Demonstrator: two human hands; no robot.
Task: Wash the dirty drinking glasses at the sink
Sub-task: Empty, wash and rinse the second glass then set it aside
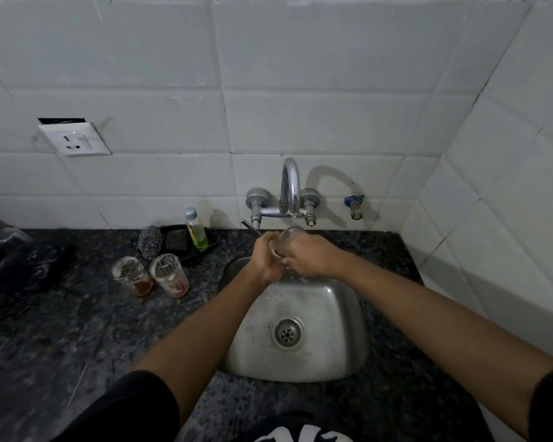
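Closest to the camera is the steel sink (339, 355), set into a dark speckled tabletop (61, 339), with its drain (288, 333) in the middle. Both hands are together over the back of the basin: the left hand (267, 258) and right hand (307, 255) are wrapped around one clear glass (284, 239), tipped with its mouth up under the stream from the tap (290, 186). Off to the left on the tabletop, two more dirty glasses (150, 275) stand side by side, one with brownish dregs, one with reddish. Behind those there's a steel scrubber (150, 242) and a bottle of green dish soap (197, 229) on a black tray (186, 247). Further back, white tiled wall with a socket (75, 140).
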